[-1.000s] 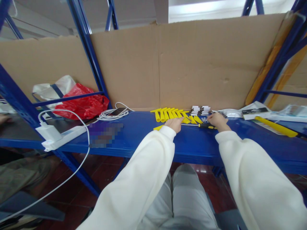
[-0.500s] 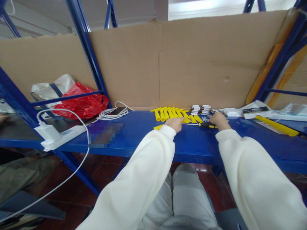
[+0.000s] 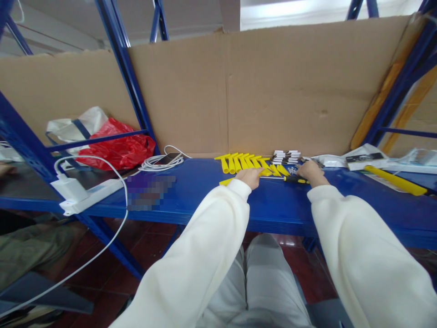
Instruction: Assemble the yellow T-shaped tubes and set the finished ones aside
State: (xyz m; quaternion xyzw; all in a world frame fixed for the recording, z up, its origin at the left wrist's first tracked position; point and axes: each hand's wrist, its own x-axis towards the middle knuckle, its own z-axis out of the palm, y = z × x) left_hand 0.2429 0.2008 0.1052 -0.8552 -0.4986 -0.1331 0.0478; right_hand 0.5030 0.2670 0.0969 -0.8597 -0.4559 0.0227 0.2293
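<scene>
My left hand [image 3: 250,177] is closed on a yellow plastic handle [image 3: 226,181] lying low over the shelf; one end shows left of the hand, and yellow also shows by the fingertips. Behind it, several matching yellow handles [image 3: 236,165] stand side by side in a row. My right hand [image 3: 311,173] reaches down with bent fingers beside a small pile of tiny metallic parts [image 3: 292,169]; whatever its fingertips pinch is hidden. Between the hands lies a screwdriver [image 3: 294,179] with a black and yellow grip. A stack of white and black pieces [image 3: 286,157] sits just behind.
Right of my hands are a white packet [image 3: 331,161], a printed box [image 3: 367,160] and a long yellow tool [image 3: 396,180]. On the left are a coiled white cable [image 3: 160,161], a power strip [image 3: 94,197] and a red bag [image 3: 118,146]. Cardboard [image 3: 273,91] walls the back.
Hardly anything differs. Both hands keep their places, with only a slight shift of the right fingers and of the camera's view.
</scene>
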